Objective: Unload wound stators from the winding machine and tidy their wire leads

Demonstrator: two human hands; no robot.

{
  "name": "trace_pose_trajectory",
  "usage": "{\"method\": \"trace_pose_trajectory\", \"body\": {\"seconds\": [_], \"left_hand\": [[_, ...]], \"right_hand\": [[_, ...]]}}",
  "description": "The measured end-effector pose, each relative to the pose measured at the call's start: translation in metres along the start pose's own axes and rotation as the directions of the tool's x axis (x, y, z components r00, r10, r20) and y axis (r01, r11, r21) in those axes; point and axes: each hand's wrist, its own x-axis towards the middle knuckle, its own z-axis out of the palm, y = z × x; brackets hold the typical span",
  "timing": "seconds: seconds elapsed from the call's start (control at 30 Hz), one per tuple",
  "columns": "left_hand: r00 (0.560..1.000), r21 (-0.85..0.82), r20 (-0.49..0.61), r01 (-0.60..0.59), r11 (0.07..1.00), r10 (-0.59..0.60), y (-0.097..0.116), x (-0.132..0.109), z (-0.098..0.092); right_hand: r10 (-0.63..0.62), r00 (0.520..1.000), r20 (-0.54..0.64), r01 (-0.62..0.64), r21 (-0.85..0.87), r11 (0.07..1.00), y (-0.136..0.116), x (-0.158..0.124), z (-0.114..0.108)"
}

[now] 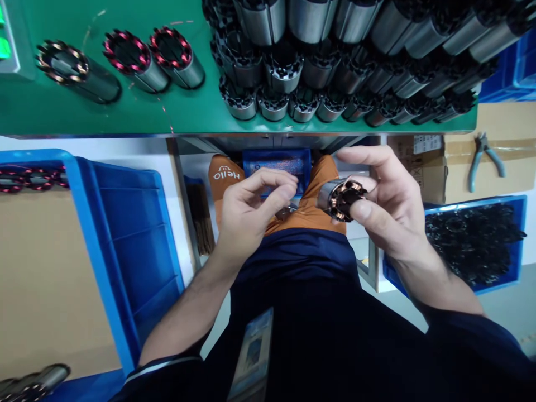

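Observation:
My right hand [389, 206] holds a motor stator [330, 195], a steel cylinder with copper windings and black insulation on its near end. The thumb presses at the wound end and a finger supports it from behind, with the index finger raised away. My left hand [255, 206] is to the left of the stator and apart from it. Its thumb and index finger are pinched together; whatever may be between them is too small to make out. Both hands are above my lap, in front of the bench edge.
Several stators [276, 106] stand in rows on the green bench [188, 117]. Three wound ones [184, 70] stand at left. A large blue crate [129, 234] with cardboard is at left. At right are pliers [486, 153] on a carton and a blue bin [521, 234] of black parts.

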Motion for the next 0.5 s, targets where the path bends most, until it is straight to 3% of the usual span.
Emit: {"method": "trace_pose_trajectory", "body": {"seconds": [0.07, 0.17, 0.27, 0.37, 0.5], "left_hand": [[0.999, 0.011, 0.053, -0.003, 1.0, 0.002, 0.008, -0.001, -0.002], [0.993, 0.023, 0.11, -0.055, 0.998, 0.052, 0.026, -0.002, -0.003], [0.994, 0.013, 0.096, -0.058, 0.998, 0.056, 0.036, -0.004, -0.001], [0.995, -0.017, 0.1, 0.025, 1.0, -0.023, 0.03, -0.007, 0.002], [0.976, -0.055, 0.148, 0.166, 0.984, -0.157, 0.004, -0.009, -0.004]], "right_hand": [[0.058, 0.998, 0.013, -0.057, -0.063, 0.996, -0.001, -0.001, 0.0], [0.01, 0.997, 0.07, -0.005, -0.064, 0.998, 0.004, 0.0, 0.001], [-0.051, 0.993, 0.107, 0.057, -0.048, 0.997, 0.013, 0.003, 0.004], [-0.127, 0.986, 0.107, 0.129, -0.01, 0.992, 0.019, 0.004, 0.005], [-0.172, 0.984, 0.051, 0.171, 0.013, 0.985, 0.016, 0.002, 0.002]]}}
